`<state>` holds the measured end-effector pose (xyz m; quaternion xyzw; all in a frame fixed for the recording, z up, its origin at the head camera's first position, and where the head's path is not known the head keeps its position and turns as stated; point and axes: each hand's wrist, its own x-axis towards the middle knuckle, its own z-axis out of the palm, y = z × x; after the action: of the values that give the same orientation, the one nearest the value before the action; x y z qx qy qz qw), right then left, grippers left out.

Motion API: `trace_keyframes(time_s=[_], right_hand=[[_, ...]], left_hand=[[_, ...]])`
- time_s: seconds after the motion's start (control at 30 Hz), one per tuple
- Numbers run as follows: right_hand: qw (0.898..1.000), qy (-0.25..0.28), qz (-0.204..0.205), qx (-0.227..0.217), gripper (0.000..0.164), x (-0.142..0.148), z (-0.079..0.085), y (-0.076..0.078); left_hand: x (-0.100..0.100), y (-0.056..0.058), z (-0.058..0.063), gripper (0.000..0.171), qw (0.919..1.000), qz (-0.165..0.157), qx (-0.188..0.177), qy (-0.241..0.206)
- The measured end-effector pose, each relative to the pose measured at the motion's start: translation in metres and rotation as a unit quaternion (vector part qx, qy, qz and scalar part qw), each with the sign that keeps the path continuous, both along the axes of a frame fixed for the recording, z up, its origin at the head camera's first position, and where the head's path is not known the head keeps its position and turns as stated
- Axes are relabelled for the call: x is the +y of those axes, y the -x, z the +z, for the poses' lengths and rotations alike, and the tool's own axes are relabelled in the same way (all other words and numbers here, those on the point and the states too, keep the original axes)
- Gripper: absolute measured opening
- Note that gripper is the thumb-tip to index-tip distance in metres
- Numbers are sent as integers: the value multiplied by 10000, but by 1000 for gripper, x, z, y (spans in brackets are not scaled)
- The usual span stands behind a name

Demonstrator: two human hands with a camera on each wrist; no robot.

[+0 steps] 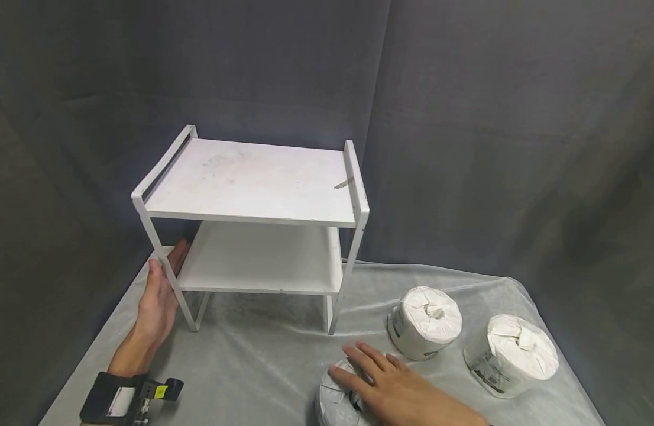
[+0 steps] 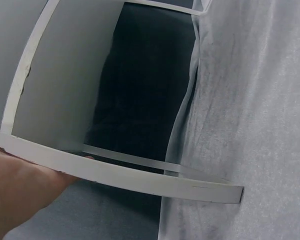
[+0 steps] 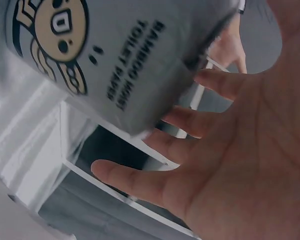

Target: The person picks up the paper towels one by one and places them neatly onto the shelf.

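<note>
A white two-tier shelf (image 1: 263, 183) stands at the back left, with marks on its top board. My left hand (image 1: 159, 296) is against its left side frame, fingers extended along the outside; the left wrist view shows part of the hand (image 2: 25, 185) behind the white frame bar (image 2: 115, 172). At the front, my right hand (image 1: 396, 387) is spread over the top of a wrapped toilet paper roll (image 1: 334, 393). In the right wrist view the roll (image 3: 125, 60) shows printed lettering, and the fingers of the right hand (image 3: 225, 145) are apart, fingertips close to its edge.
Two more wrapped toilet paper rolls stand on the right, one nearer the shelf (image 1: 425, 322) and one farther right (image 1: 513, 355). A grey cloth (image 1: 242, 361) covers the table. Dark grey curtains (image 1: 492, 130) hang behind and at the sides.
</note>
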<state>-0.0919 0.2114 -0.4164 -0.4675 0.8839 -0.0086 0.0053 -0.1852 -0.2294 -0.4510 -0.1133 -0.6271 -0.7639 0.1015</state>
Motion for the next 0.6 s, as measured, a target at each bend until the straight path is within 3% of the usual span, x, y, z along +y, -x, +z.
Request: trace_keyframes(time_s=[0.17,0.6], right_hand=[[9989,50,-11,-467,97,-2,-6,1],[9990,187,345,232,96,-13,-24,6]], left_hand=[[-1,1,0,77,10000,10,-11,-5],[0,5,1,67,9999,-61,-60,-83]])
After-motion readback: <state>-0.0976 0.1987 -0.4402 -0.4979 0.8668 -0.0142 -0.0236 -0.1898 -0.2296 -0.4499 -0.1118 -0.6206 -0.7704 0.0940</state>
